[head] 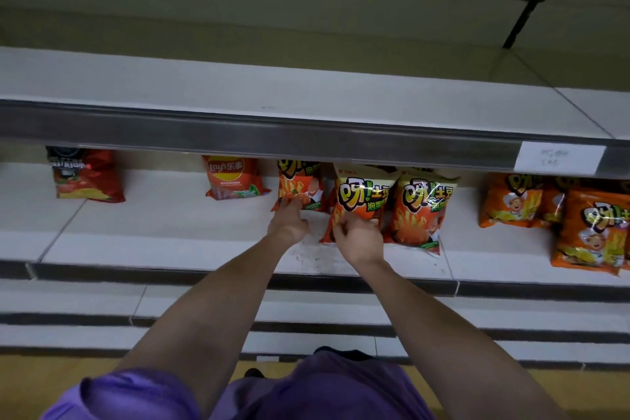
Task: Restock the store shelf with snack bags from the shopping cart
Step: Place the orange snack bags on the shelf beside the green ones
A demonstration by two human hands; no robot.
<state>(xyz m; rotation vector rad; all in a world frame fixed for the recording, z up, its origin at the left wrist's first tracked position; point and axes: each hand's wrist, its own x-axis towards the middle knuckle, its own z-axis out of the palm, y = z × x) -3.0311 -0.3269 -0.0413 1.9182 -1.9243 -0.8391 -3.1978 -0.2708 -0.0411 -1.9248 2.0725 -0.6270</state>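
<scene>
Both my arms reach onto the white middle shelf (191, 235). My left hand (289, 222) touches the bottom edge of an orange-red fries bag (301, 186) standing at the back; whether it grips the bag I cannot tell. My right hand (358, 239) pinches the lower edge of a second orange-red fries bag (361, 198), which stands upright. A third bag of the same kind (421, 211) stands against it on the right. The shopping cart is out of view.
A red Lay's bag (231, 177) and a dark red chip bag (85, 176) stand further left. Several orange snack bags (593, 232) fill the right end. The upper shelf's grey rail (306, 136) overhangs the bags. Lower shelves (102, 303) step out below.
</scene>
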